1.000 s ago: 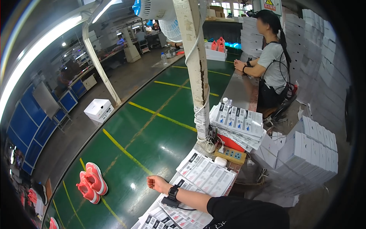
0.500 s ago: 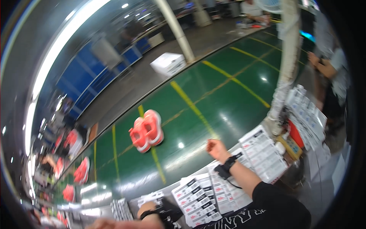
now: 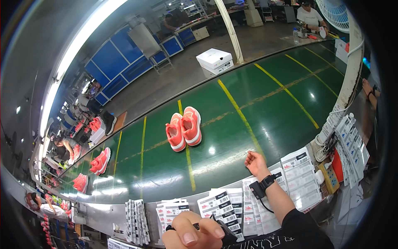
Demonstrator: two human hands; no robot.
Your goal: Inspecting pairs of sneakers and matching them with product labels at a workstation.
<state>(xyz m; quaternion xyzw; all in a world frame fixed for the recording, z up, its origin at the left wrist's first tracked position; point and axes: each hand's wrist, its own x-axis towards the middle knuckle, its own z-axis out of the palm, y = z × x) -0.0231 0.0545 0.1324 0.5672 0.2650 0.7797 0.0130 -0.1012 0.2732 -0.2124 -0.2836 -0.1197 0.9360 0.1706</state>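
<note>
The right hand (image 3: 257, 164) is empty, its fingers loosely bent, at the near edge of the green conveyor belt (image 3: 224, 135), just beside printed label sheets (image 3: 301, 176) which lie on the metal counter (image 3: 99, 213). The left hand (image 3: 192, 233) has curled fingers; I cannot tell whether it grasps something. A pair of coral sneakers (image 3: 186, 129) stands on the belt, apart from both hands.

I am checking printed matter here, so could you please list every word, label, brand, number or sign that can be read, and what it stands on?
Red-pictured label sheets: white wording on black headings, not copied here; finer print too small to read.
Blue-pictured label sheets: too small to read.
Black shirt: white outlined letters, partly out of view, not copied here.
White box: side label too small to read.
</note>
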